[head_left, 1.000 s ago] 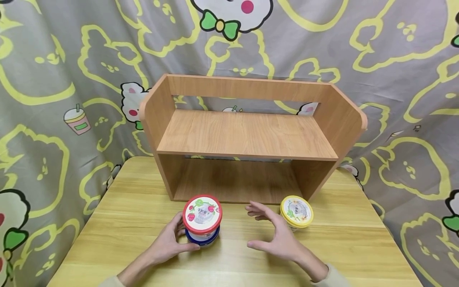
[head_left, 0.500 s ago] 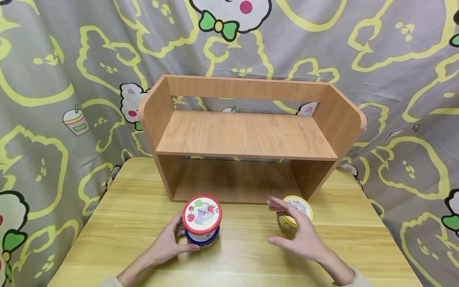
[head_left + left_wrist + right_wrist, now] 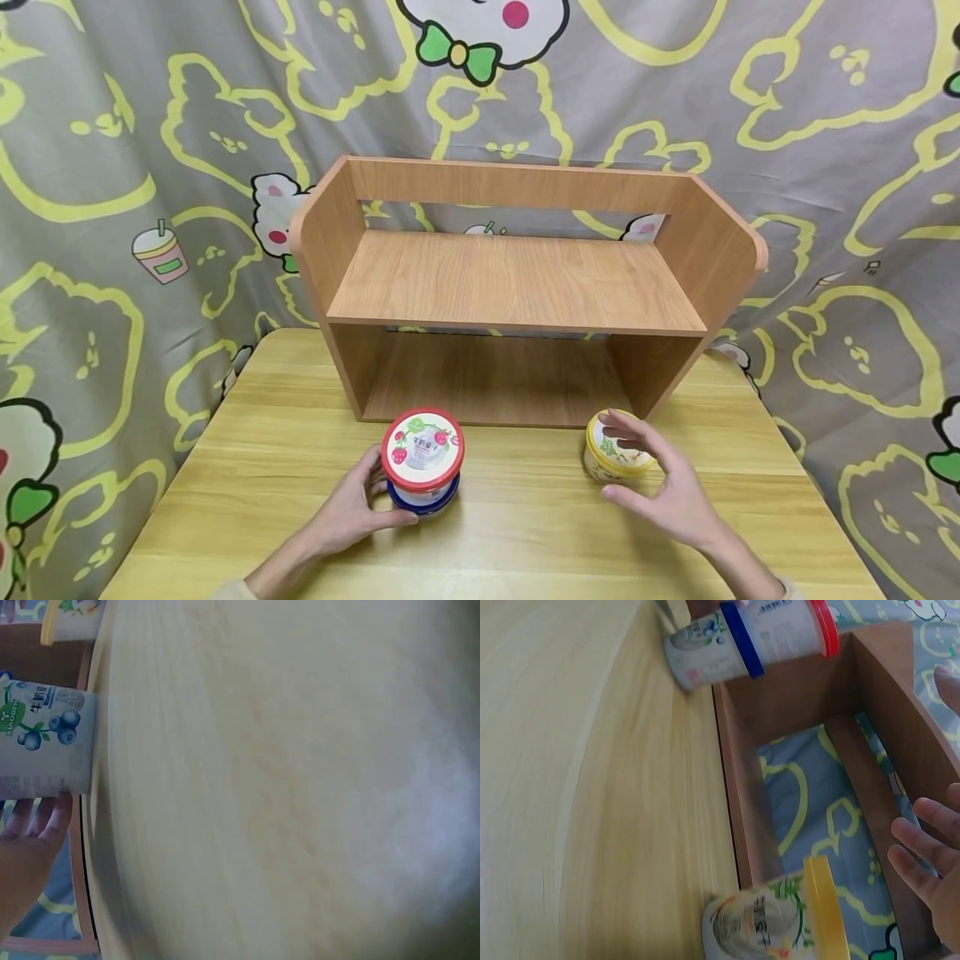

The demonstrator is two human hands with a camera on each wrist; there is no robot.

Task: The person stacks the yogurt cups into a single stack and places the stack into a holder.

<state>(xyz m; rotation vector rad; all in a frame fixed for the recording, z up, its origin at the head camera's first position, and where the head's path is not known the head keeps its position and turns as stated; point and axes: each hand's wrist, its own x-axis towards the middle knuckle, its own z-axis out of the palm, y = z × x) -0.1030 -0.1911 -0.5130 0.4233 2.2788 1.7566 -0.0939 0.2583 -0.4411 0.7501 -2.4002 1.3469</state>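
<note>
Two paper tubs stand stacked on the table in the head view. On top is the red-lidded tub (image 3: 423,448) with a strawberry print; beneath it is the blue-lidded tub (image 3: 45,739) with blueberries. My left hand (image 3: 348,508) holds the lower tub from its left side, thumb in front and fingers behind. Farther right, the yellow-lidded tub (image 3: 615,454) stands upright by the shelf's front corner. My right hand (image 3: 667,492) hovers at its right with fingers spread and nothing held; the fingers hide part of the lid. In the right wrist view a gap separates this hand and tub.
A two-tier wooden shelf (image 3: 517,283) stands at the back of the table (image 3: 517,533), behind the tubs. A patterned grey curtain (image 3: 840,208) hangs behind and around the table.
My right hand has moved rightward, passing over the yellow-lidded tub to its right side. The left hand and the stacked tubs have stayed in place.
</note>
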